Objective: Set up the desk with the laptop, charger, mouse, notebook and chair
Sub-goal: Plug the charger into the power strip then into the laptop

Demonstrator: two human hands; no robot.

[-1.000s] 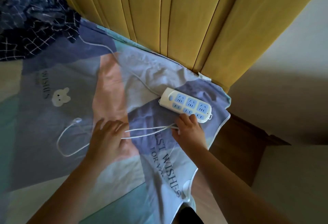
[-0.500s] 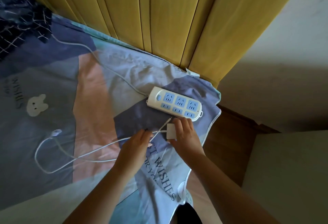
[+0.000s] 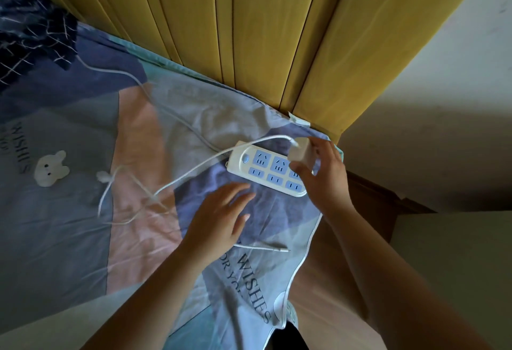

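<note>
My right hand grips the white charger block and holds it just above the right end of a white power strip with blue sockets. The charger's white cable arcs from the block leftward and loops over the bed sheet. My left hand hovers palm down, fingers spread, over the sheet just below the strip, holding nothing. A thin cable end lies by that hand's wrist.
The bed sheet is patterned in blue, pink and grey. Yellow wooden panels rise behind the bed. A dark checked blanket lies bunched at top left. The bed's wooden frame edge and a pale wall are to the right.
My right hand has lifted the charger block from the sheet up over the power strip, pulling the cable with it. My left hand let go of the cable and opened.
</note>
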